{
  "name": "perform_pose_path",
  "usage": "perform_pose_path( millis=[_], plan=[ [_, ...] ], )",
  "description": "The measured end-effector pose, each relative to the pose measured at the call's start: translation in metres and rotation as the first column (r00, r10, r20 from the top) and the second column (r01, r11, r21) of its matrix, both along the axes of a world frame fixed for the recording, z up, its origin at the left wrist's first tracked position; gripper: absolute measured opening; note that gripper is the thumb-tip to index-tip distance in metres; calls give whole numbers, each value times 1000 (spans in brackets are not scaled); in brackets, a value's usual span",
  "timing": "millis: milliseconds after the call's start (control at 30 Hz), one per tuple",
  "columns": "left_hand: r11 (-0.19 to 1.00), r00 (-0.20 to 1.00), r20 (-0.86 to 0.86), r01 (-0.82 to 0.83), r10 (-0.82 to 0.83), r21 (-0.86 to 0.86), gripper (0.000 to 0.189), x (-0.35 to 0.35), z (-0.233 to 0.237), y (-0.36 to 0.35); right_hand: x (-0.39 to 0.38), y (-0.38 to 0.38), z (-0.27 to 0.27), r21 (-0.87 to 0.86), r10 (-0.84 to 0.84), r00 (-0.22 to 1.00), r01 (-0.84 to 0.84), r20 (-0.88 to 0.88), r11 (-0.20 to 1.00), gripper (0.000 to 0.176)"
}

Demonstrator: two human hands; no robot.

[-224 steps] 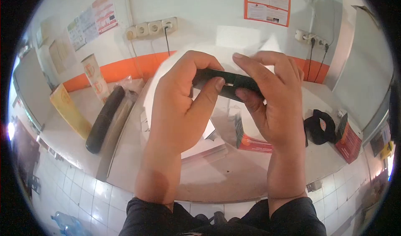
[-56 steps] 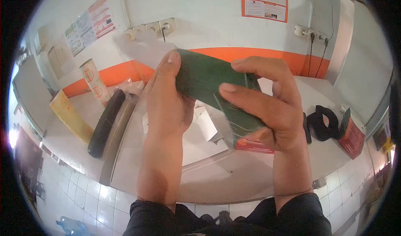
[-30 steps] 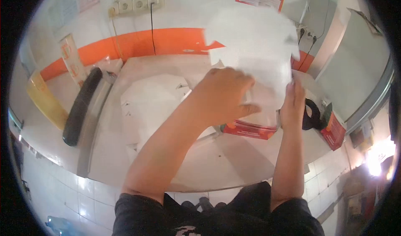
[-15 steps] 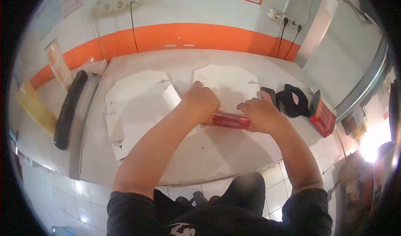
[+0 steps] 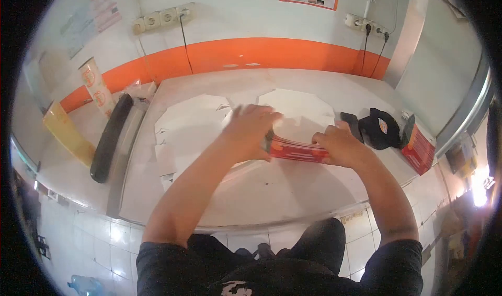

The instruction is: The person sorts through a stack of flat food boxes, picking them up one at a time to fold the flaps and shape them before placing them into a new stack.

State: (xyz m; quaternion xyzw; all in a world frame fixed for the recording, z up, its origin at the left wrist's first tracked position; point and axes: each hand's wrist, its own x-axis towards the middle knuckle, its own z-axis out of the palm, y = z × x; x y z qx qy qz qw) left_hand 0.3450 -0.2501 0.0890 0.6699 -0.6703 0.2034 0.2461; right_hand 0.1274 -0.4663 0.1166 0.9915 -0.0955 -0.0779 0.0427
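Note:
A red printed cardboard box, low and open-looking at the top, is held above the white table. My right hand grips its right end, thumb and fingers closed around the wall. At the left end, my left hand is slightly blurred, its thumb and fingers spread apart around the corner. Behind the hands, unfolded white cardboard blanks lie flat: a cardboard sheet on the left and another cardboard sheet farther back. My left forearm covers part of the left one.
On the right of the table lie a black cap, a dark phone-like object and another red box. A long black roll and a yellow sheet are at the left. Sockets line the wall.
My left hand has loosened from a closed grip on the box's left end, and its fingers have spread. The right hand keeps its hold. The whole view has shifted slightly.

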Motion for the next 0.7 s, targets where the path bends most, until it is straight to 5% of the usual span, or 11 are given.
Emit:
perform_pose_path(
  millis=[67,133,233,333,433,533,567,600,700],
  plan=[
    [936,972,-79,-191,223,297,85,9,12,53,-4,5,5,-91,-22,1000,21,-10,996,55],
    [714,911,-33,-299,412,633,76,10,26,89,-11,4,11,-184,-9,1000,9,1,983,57],
    [636,902,-76,-238,425,734,59,29,20,112,3,31,33,-134,163,906,-119,391,984,72],
    [747,937,-168,-128,307,653,34,46,15,125,18,77,85,-48,301,670,-369,679,928,81],
    [658,834,-221,-207,506,724,24,40,50,118,24,100,115,-62,327,453,-507,829,860,82],
    [744,716,-273,-496,642,448,23,23,82,119,27,97,119,-69,299,387,-507,872,859,80],
    [721,774,99,-623,626,303,23,51,80,117,30,94,118,-63,283,387,-492,878,868,79],
    [747,752,152,-657,641,99,23,47,96,116,35,89,114,-55,241,379,-439,894,897,78],
    [787,820,126,-474,558,-395,22,5,150,115,59,77,99,-63,149,305,-275,941,959,71]
  ],
)
